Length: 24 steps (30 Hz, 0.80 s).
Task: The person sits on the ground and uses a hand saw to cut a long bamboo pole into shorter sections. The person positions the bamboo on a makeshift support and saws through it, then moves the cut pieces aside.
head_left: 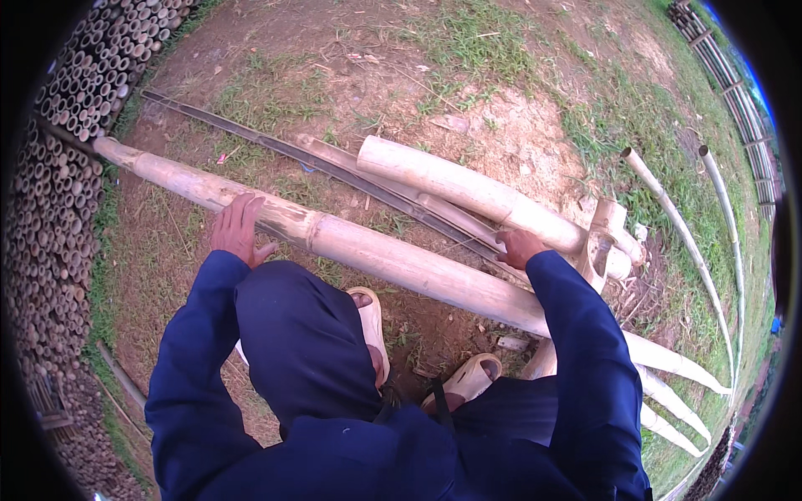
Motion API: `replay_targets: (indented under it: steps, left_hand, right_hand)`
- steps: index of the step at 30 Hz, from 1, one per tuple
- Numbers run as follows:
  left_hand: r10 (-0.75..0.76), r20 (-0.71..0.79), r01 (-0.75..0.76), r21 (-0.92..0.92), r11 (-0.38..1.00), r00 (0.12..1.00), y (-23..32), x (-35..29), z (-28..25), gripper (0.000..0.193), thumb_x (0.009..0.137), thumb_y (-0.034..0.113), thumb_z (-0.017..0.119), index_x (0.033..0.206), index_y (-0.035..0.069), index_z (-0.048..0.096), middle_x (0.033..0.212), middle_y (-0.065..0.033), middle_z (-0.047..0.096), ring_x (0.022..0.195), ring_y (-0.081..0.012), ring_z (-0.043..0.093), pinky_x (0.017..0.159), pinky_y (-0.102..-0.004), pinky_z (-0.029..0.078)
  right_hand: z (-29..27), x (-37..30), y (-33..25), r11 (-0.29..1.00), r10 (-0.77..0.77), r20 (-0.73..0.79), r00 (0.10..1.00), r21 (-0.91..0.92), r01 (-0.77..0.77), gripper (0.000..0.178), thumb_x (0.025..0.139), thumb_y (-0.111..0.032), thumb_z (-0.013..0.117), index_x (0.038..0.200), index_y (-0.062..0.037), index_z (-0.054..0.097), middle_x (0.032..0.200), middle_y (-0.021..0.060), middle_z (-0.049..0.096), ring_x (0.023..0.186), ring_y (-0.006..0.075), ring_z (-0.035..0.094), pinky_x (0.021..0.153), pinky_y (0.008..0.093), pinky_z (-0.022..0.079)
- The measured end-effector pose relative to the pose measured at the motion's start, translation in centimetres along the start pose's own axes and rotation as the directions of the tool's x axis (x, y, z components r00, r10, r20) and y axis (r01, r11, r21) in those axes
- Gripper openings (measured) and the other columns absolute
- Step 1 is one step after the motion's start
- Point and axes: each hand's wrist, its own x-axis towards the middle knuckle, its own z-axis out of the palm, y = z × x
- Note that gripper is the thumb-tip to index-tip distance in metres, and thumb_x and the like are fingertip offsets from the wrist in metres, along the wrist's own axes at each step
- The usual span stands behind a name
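1. Ground [363,88]: bare brown dirt with scruffy grass patches, pretty much everywhere.
2. Big stack of bamboo [50,209] over on the left, loads of round cut ends facing out.
3. Long bamboo pole [401,260]: the main thing here, lying right across in front of the person's knees, far left down to near right.
4. Fat bamboo piece [443,178]: shorter, on the far side of the pole, right of center.
5. Dark narrow strip [276,145]: runs at a slant between those two.
6. Notched bamboo chunk [608,219]: sits to the right, by the fat one's near end.
7. Sandals [373,330]: pale, on the near side of the pole.
8. Left hand [237,230]: fingers stretched out, resting on the pole, not gripping. Right hand [521,247]: half curled by the strip's near end; can't tell if it's grasping it.
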Motion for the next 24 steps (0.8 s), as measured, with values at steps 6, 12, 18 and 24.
replay_targets:
  steps: [6,12,18,24]
  left_hand:
    - [-0.494,0.037,0.48,-0.307,0.822,0.869,-0.4,-4.4,3.1,0.06,0.076,0.04,0.087,0.113,0.004,0.055,0.11,-0.0146,0.06,0.098,-0.0293,0.06,0.089,-0.0409,0.048]
    - [-0.82,0.308,0.769,-0.597,0.229,0.483,-4.5,-5.2,9.5,0.067,0.085,0.06,0.074,0.102,-0.003,0.061,0.091,-0.0123,0.062,0.079,-0.0197,0.06,0.073,-0.0352,0.052]
    - [-0.74,0.481,0.727,-0.687,0.016,0.471,-3.9,-4.0,10.7,0.081,0.085,0.062,0.072,0.125,-0.006,0.052,0.109,-0.0173,0.062,0.091,-0.0229,0.062,0.073,-0.0358,0.053]
    - [-0.745,0.476,0.708,-0.706,-0.007,0.468,-3.5,-3.3,9.9,0.079,0.084,0.059,0.076,0.114,-0.011,0.055,0.101,-0.0175,0.064,0.087,-0.0234,0.066,0.069,-0.0363,0.058]
  right_hand:
    - [1.6,2.6,-1.7,0.95,-0.067,-0.017,0.998,-0.308,0.059,0.024,0.083,-0.026,0.072,0.091,-0.0035,0.073,0.089,0.0192,0.074,0.088,0.0353,0.073,0.078,0.0462,0.059]
    - [4.6,4.5,-0.9,0.923,-0.133,-0.104,0.986,-0.377,0.085,0.013,0.081,-0.009,0.059,0.079,-0.0048,0.071,0.079,0.0207,0.072,0.077,0.035,0.073,0.067,0.0469,0.058]
    - [1.8,2.1,-1.8,0.906,-0.125,-0.065,0.99,-0.413,0.087,0.014,0.082,-0.009,0.061,0.083,-0.005,0.074,0.084,0.018,0.074,0.08,0.0322,0.074,0.07,0.0435,0.059]
    - [-0.5,0.2,-1.3,0.983,-0.099,-0.057,0.993,-0.159,0.089,0.015,0.08,-0.007,0.062,0.09,-0.0025,0.072,0.093,0.0213,0.072,0.091,0.0378,0.071,0.079,0.0475,0.057]
